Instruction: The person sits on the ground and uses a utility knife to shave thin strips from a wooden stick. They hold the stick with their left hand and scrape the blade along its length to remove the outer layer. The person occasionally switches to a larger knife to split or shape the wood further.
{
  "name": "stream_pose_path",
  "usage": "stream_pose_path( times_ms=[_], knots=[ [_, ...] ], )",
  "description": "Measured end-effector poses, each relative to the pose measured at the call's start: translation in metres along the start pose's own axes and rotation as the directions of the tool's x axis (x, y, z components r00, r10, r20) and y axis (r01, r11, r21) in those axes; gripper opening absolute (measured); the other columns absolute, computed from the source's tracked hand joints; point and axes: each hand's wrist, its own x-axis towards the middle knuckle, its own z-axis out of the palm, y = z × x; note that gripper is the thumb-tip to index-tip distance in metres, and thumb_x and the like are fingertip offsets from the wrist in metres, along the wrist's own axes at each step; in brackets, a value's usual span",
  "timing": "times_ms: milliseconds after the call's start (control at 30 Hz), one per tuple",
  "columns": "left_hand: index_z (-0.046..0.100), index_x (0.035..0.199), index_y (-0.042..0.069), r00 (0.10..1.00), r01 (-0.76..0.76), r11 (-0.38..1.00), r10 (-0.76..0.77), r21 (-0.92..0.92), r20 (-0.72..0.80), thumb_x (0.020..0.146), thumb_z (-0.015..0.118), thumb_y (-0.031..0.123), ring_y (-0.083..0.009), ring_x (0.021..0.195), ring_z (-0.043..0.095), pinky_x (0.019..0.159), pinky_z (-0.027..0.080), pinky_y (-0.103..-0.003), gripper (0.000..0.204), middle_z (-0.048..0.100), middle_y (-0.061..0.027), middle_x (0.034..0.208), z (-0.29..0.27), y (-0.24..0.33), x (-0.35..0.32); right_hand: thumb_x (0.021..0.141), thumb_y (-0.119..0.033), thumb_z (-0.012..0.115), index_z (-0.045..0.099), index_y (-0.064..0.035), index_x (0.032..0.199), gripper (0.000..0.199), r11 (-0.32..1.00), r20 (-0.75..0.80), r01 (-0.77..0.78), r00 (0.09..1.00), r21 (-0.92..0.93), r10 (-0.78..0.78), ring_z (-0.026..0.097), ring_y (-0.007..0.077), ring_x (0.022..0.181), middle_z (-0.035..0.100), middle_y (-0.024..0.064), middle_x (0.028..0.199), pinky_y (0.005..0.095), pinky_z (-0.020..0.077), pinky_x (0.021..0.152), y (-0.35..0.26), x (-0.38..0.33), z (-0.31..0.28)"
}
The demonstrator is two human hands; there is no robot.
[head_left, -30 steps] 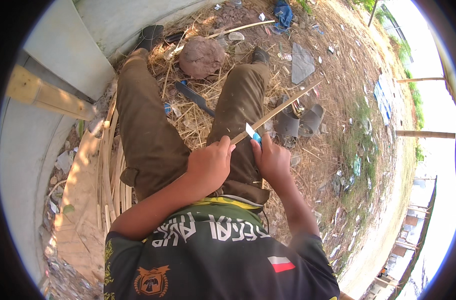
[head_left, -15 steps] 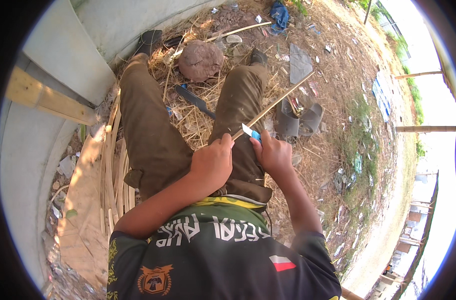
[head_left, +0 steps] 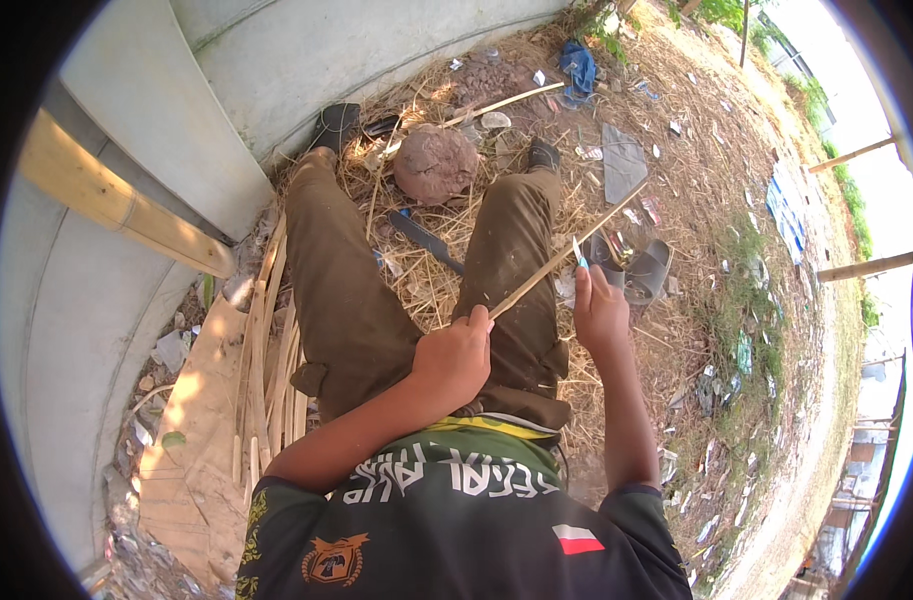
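Note:
A thin, pale bamboo strip (head_left: 538, 275) slants across my right thigh, its far end pointing up and to the right. My left hand (head_left: 454, 370) is closed around the near end of this strip, close to my lap. In my right hand (head_left: 603, 315) is a small utility knife (head_left: 579, 254) with a light blue handle and a bright blade pointing away from me. The blade is beside the strip, about midway along it; whether it touches is too small to tell.
Between my outstretched legs lie a brown rock (head_left: 435, 165) and a long dark blade (head_left: 424, 240) on straw. Grey sandals (head_left: 650, 270) sit to the right. At left are several bamboo strips (head_left: 259, 350), a flat board (head_left: 191, 450), a bamboo pole (head_left: 126, 205) and a wall (head_left: 306, 60).
My right hand with the knife has moved away from my left hand, farther out along the strip. The left hand still grips the strip. The whole view has shifted slightly.

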Motion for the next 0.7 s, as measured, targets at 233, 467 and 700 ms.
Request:
stream_pose_path(
  times_ms=[233, 467, 700],
  knots=[
    [0.052, 0.104, 0.005, 1.0, -0.005, 1.0, 0.004, 0.01, 0.029, 0.104, 0.05, 0.019, -0.0399, 0.068, 0.068, 0.059, 0.054, -0.051, 0.014, 0.067, -0.0174, 0.081, -0.002, 0.001, -0.001, 0.106, -0.044, 0.051, 0.052, -0.0084, 0.084, 0.041, 0.949, 0.16, 0.288, 0.951, -0.129, -0.266, 0.064, 0.0377, 0.052, 0.059, 0.0124, 0.054, 0.0482, 0.0477, 0.048, -0.022, -0.026, -0.004],
    [0.051, 0.104, 0.004, 0.994, -0.006, 1.0, 0.005, 0.003, 0.11, 0.104, 0.049, 0.017, -0.0426, 0.073, 0.068, 0.064, 0.053, -0.053, 0.013, 0.068, -0.0193, 0.086, -0.009, 0.003, 0.001, 0.107, -0.047, 0.049, 0.054, -0.0076, 0.086, 0.044, 0.945, 0.107, 0.183, 0.981, -0.272, -0.159, 0.065, 0.0361, 0.051, 0.06, 0.0113, 0.053, 0.0463, 0.0495, 0.048, 0.035, 0.036, -0.008],
    [0.05, 0.106, 0.005, 0.963, 0.088, 0.991, -0.058, -0.101, 0.262, 0.108, 0.045, 0.022, -0.047, 0.074, 0.064, 0.064, 0.047, -0.056, 0.018, 0.064, -0.0243, 0.075, -0.024, 0.004, -0.001, 0.109, -0.054, 0.029, 0.064, -0.0049, 0.109, 0.06, 0.847, 0.013, -0.324, 0.932, -0.422, 0.363, 0.072, 0.0447, 0.089, 0.074, 0.0249, 0.094, 0.0555, 0.0561, 0.077, 0.119, 0.104, -0.052]
  ],
)
